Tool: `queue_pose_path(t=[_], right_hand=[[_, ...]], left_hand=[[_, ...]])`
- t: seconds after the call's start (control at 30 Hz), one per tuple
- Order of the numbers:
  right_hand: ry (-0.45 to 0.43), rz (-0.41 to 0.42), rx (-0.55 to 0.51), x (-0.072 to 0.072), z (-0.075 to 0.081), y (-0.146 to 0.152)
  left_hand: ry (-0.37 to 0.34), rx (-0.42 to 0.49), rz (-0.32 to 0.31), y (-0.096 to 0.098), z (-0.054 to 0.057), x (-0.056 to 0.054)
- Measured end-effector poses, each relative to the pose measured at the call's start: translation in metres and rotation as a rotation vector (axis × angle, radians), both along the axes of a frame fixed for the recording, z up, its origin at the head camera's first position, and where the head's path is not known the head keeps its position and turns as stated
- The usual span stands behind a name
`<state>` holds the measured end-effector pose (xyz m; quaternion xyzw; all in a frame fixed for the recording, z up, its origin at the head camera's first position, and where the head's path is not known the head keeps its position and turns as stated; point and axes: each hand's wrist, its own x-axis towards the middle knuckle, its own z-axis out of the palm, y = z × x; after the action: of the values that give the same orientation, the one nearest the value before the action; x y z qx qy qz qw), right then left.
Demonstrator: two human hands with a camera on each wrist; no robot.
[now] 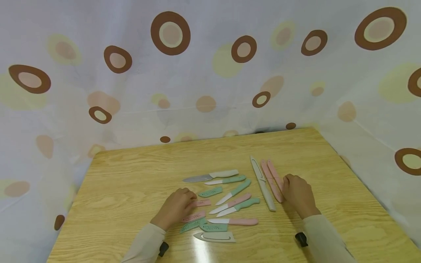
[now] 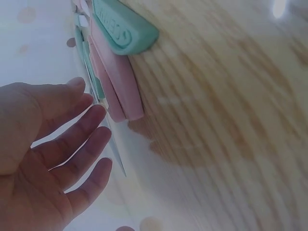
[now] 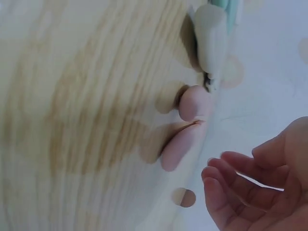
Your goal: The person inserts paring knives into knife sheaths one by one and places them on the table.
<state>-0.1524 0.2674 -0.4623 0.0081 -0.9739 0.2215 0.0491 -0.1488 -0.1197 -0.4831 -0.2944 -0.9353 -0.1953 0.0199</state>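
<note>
Centrally, bare-bladed knives (image 1: 239,199) with pink, green and white handles are lying on a wooden table (image 1: 131,175) between the left hand (image 1: 175,208) and the right hand (image 1: 299,193), clock directions following the head view. The left hand is curving loosely, its fingers parted and grasping nothing, while a pink sheath (image 1: 204,203) is lying at its fingertips toward three o'clock; whether they are touching is not showing clearly. A green sheath (image 1: 210,191) is lying at two o'clock from this hand, and a white sheath (image 1: 214,237) at four o'clock. The right hand is bending its fingers softly, likewise released and holding nothing, with two sheathed pink knives (image 1: 270,180) lying just beside it at ten o'clock and a long white sheathed knife (image 1: 263,185) lying beyond them, its tip pointing toward eleven. Patterned cloth (image 1: 197,76) is hanging behind, at twelve o'clock
</note>
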Motion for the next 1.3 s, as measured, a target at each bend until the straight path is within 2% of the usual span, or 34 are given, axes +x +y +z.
queue_pose_path(t=[0.2,0.33,0.57,0.7,0.93,1.17,1.3], right_hand=[[0.038,0.064,-0.053,0.029,0.002,-0.017],[0.057,0.12,-0.037,0.048,0.001,-0.034],[0.06,0.165,-0.059,0.069,0.007,-0.052],[0.05,0.178,-0.067,0.074,0.007,-0.057],[-0.021,0.156,-0.108,0.075,0.004,-0.061],[0.028,0.209,-0.123,0.075,-0.005,-0.063],[0.048,0.222,-0.123,0.076,-0.006,-0.064]], left_hand=[[0.015,0.033,0.009,0.002,0.006,-0.003],[0.016,0.0,0.007,0.005,0.007,-0.007],[0.078,-0.09,-0.003,0.007,-0.004,-0.008],[0.094,-0.112,-0.001,0.009,-0.008,-0.008],[0.12,-0.168,-0.003,0.012,-0.007,-0.008],[0.162,-0.257,-0.045,0.009,-0.007,-0.005],[0.155,-0.292,-0.053,0.007,-0.006,-0.004]])
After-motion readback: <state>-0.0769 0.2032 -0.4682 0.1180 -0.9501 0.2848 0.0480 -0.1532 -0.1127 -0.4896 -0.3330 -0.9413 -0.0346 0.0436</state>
